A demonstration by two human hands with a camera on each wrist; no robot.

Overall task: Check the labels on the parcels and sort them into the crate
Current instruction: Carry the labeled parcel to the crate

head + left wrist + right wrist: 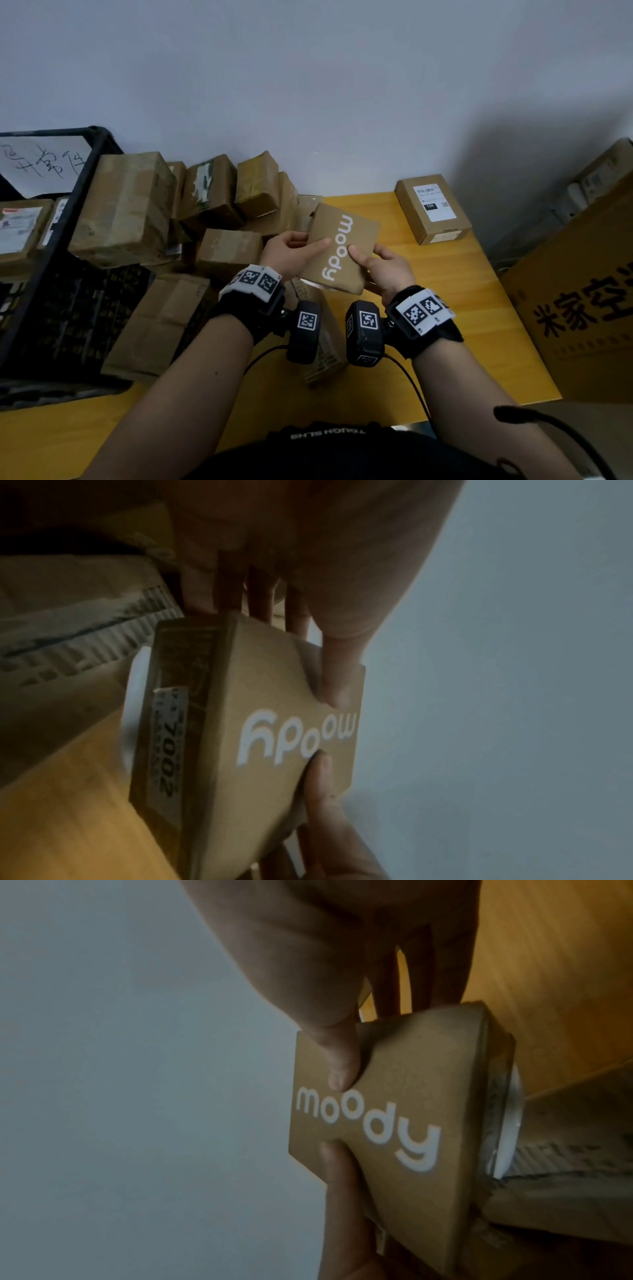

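Observation:
A small flat brown parcel printed "moody" [342, 250] is held up over the yellow table [479, 308] between both hands. My left hand [291, 251] grips its left edge, thumb on the printed face and fingers behind. My right hand [380, 265] grips the right edge the same way. In the left wrist view the moody parcel [274, 723] shows a side sticker reading 702 [169, 748]. In the right wrist view the moody parcel [404, 1123] shows its printed face, a thumb at each side. The black crate [61, 246] stands at the left with labelled parcels inside.
A heap of brown taped parcels [205, 205] lies between the crate and my hands. A small labelled box [433, 207] sits at the table's far right. A large yellow carton [582, 298] stands beyond the right edge. A white wall is behind.

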